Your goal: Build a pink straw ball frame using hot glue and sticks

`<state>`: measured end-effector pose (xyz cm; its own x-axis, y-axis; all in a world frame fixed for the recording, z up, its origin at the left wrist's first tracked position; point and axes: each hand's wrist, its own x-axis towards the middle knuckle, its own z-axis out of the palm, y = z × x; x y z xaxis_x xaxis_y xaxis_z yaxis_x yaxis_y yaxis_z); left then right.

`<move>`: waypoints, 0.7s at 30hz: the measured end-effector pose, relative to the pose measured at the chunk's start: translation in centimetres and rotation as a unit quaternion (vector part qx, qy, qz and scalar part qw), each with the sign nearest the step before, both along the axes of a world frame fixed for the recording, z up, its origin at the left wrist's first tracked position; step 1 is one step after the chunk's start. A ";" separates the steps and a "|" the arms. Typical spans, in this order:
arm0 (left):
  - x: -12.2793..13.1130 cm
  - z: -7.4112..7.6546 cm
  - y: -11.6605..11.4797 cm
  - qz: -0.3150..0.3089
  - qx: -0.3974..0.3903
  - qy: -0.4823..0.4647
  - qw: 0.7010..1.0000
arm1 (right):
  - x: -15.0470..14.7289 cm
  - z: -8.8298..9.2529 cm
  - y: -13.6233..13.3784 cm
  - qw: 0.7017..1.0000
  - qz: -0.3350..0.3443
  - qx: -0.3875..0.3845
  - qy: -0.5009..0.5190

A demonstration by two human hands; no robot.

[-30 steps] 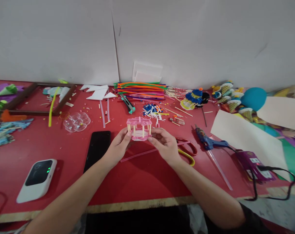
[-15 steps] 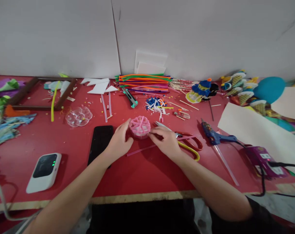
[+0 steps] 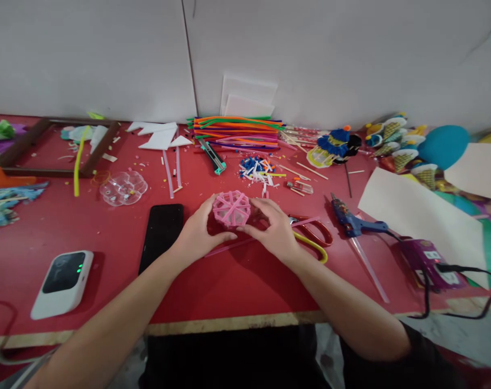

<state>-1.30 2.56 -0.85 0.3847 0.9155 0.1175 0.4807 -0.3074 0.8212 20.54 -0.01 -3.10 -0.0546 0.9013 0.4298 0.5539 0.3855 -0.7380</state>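
A small pink round model (image 3: 231, 208) with a spoked wheel face is tilted toward me just above the red table (image 3: 237, 286). My left hand (image 3: 200, 232) grips its left and lower side, thumb under it. My right hand (image 3: 271, 229) holds its right side with curled fingers. A thin pink straw (image 3: 229, 247) lies on the table under both hands. Red and yellow scissors (image 3: 314, 237) lie just right of my right hand.
A black phone (image 3: 161, 231) lies left of my left hand, a white device with green lights (image 3: 62, 283) further left. A blue glue gun (image 3: 352, 221), white paper sheets (image 3: 415, 216), a straw pile (image 3: 237, 135), cut straw bits (image 3: 255, 172), a clear flower-shaped tray (image 3: 122, 188) and a utility knife (image 3: 213, 158) surround them.
The pink model was held upright, showing its posts; both hands lowered it and tipped it so its spoked face points at me. The hands stay on it.
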 end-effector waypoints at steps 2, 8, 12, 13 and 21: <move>0.1 0.2 -0.2 -0.005 0.034 -0.023 0.999 | -0.2 0.4 -0.4 0.999 0.000 0.032 0.013; 0.6 0.5 -0.6 -0.036 0.109 -0.085 0.990 | -0.6 1.0 -1.0 0.990 0.006 0.142 0.006; 0.5 0.5 -0.8 -0.035 0.116 -0.094 0.988 | -0.6 0.8 -1.0 0.989 0.017 0.150 -0.003; 0.5 0.5 -0.9 -0.032 0.112 -0.099 0.988 | -0.5 0.8 -1.0 0.989 0.022 0.146 0.001; 0.5 -0.9 -0.7 -0.065 0.140 -0.181 0.971 | -0.6 1.0 -1.1 0.985 0.044 0.168 0.018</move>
<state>-0.77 1.86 -1.73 0.3817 0.7746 0.5042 0.1185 -0.5820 0.8045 19.92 -1.11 -2.08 -0.1063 0.7002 0.7060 0.4835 0.6568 -0.5786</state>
